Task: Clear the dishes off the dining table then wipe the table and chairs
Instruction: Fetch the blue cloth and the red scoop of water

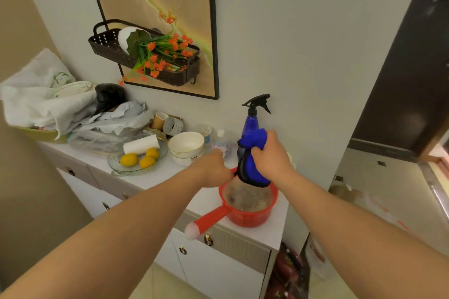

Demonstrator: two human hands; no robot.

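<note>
Above the red scoop (250, 211) of murky water: both hands clamped on a blue cloth (254, 162), right hand (272, 155) gripping its upper end, left hand (213, 170) pinching its lower edge, likely wringing it so drips fall inside. Behind the scoop, stacked bowls (185, 147) and a spray bottle (252, 116) parked on the white surface (155, 179).

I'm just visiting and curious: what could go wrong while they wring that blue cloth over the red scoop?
Murky water may drip or splash past the red scoop onto the white counter. Both hands twist the blue cloth right beside the spray bottle, which an elbow or wrist could topple.
</note>
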